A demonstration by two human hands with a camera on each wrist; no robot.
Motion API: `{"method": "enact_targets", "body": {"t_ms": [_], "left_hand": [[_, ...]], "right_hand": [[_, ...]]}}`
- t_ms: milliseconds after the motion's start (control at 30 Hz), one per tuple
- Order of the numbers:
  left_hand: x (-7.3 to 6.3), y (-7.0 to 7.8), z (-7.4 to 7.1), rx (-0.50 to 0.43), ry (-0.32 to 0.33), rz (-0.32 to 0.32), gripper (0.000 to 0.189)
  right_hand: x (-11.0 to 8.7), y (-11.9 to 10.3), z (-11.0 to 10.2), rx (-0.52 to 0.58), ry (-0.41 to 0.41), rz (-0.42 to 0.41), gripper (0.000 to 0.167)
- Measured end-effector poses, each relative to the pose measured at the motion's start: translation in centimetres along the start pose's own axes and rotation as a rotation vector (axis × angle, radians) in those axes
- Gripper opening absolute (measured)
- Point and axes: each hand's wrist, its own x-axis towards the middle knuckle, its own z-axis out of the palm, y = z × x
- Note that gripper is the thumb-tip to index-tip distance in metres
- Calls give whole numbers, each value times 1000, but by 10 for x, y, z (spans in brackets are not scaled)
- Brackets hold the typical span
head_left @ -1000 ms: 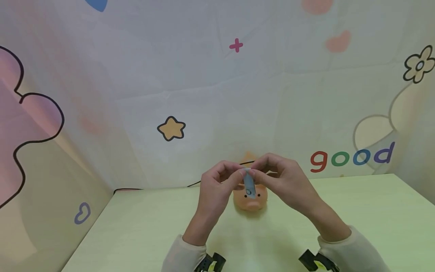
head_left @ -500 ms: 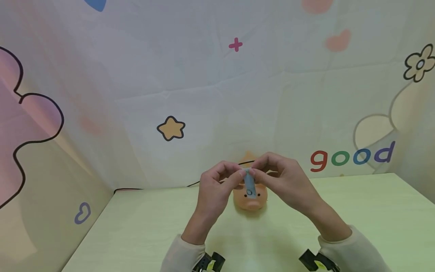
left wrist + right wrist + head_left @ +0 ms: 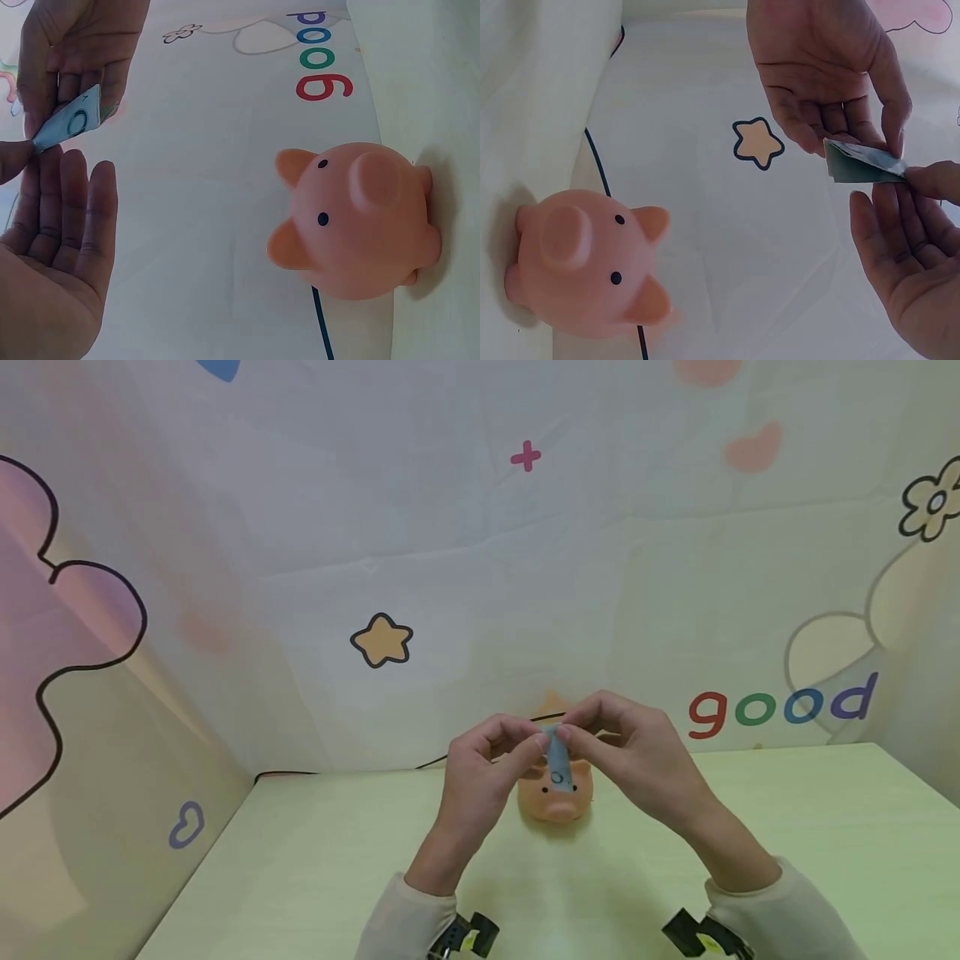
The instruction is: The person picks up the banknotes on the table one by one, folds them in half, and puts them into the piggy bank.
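Observation:
Both hands meet above the table and pinch a small folded blue-green paper, apparently a banknote (image 3: pixel 558 770), between thumbs and fingertips. The left hand (image 3: pixel 480 772) has its thumb and index finger on the note's upper left edge, and the right hand (image 3: pixel 641 760) grips the upper right. A dark ring-shaped mark shows on the note in the left wrist view. Seen from the right wrist, the folded layers stand slightly apart. The other fingers lie loosely bent behind. Behind the note, a peach-pink piggy bank (image 3: pixel 558 807) stands upright, partly covered in the head view.
The pale yellow-green table (image 3: pixel 315 860) runs back to a printed cloth backdrop (image 3: pixel 450 585) with a star, a flower and the word "good". A dark cord-like line (image 3: pixel 322 322) passes behind the piggy bank. Small black devices (image 3: pixel 472 935) sit at both wrists.
Both hands keep their pinch on the folded banknote, whose lower end has swung slightly right and up. The head view has shifted a little.

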Motion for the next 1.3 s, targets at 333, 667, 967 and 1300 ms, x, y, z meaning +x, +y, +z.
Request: {"method": "enact_targets", "body": {"t_ms": [333, 667, 967, 1300], "left_hand": [[0, -1, 1, 57, -4, 9, 14], [1, -1, 0, 53, -13, 6, 13], [1, -3, 0, 73, -23, 12, 13], [1, -6, 1, 72, -23, 31, 12]], "right_hand": [[0, 1, -1, -7, 13, -19, 4], [1, 2, -1, -9, 14, -4, 5], [1, 1, -1, 14, 22, -4, 6], [2, 4, -1, 1, 25, 10, 7]]}}
